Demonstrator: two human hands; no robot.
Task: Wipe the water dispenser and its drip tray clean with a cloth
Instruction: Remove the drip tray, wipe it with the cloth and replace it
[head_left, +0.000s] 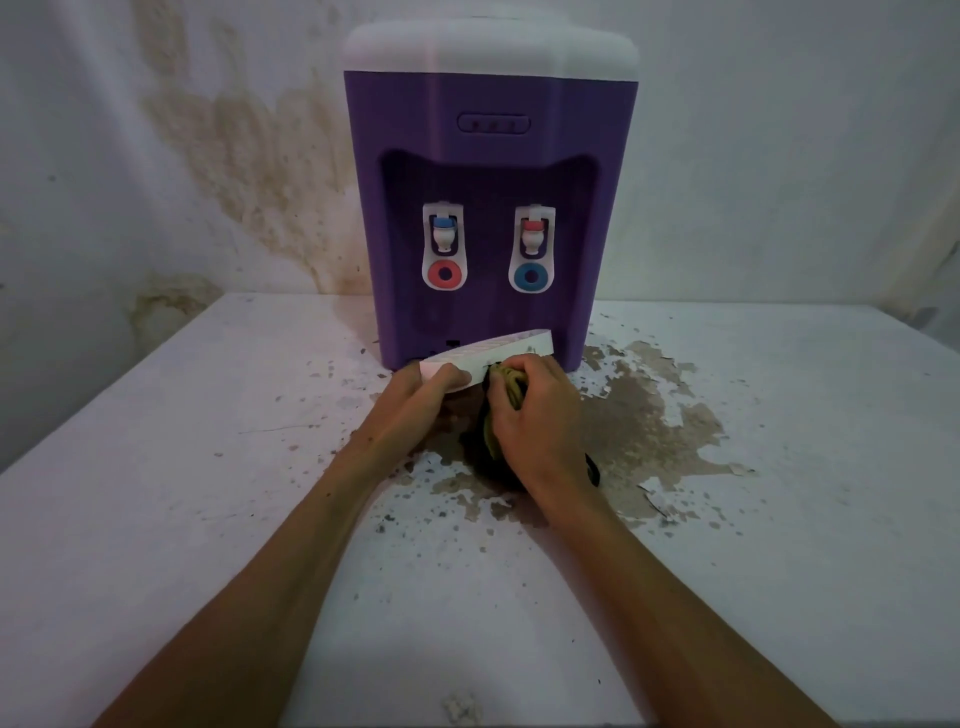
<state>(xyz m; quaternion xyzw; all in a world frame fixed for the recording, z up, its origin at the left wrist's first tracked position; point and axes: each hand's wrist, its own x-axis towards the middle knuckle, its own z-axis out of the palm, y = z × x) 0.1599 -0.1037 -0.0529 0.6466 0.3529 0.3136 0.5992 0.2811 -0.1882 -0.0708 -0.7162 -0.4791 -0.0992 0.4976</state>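
The left hand (423, 387) grips the white drip tray (493, 353), tipped up just in front of the purple water dispenser (491, 208). The right hand (535, 415) squeezes the cloth (511, 387) against its front edge. Holding the tray steady should help the rubbing. Peeling paint flakes (657, 501) on the table (156, 493) could dirty the cloth.

open tabletop (208, 519) either side, water dispenser (488, 208) blocking the back, wall (156, 130) close behind

White table (156, 519) w/ peeling paint, brown bare patch (649, 415) at centre-right; paint flakes scattered. Wall (130, 130) behind, yellow-brown damp stain (249, 171).
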